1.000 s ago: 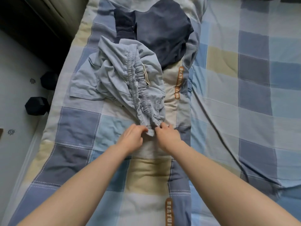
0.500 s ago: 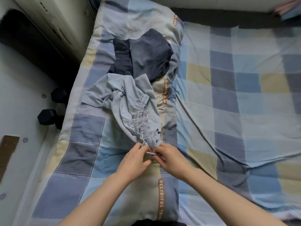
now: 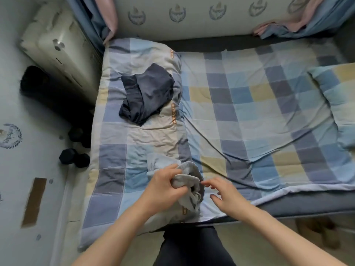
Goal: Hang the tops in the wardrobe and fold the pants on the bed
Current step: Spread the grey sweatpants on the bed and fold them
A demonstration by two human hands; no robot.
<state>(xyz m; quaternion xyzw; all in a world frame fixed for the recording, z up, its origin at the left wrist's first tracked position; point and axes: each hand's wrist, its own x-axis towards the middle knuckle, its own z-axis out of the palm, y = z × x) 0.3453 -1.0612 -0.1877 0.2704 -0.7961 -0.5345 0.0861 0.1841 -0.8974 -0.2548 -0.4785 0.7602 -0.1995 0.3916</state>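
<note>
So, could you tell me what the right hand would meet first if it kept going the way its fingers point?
Probably the bunched light grey pants that the left hand grips; the right hand has fingers pointing left, just short of them.

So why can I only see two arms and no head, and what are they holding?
The camera sits on the person's head and looks down, so you see only their arms. They stand at the edge of a bed with a checked cover. The left hand grips bunched-up light grey-blue pants. The right hand is beside them, fingers spread, holding nothing. Farther up the bed lies a dark navy garment, crumpled. On the floor to the left is a black dumbbell.
</note>
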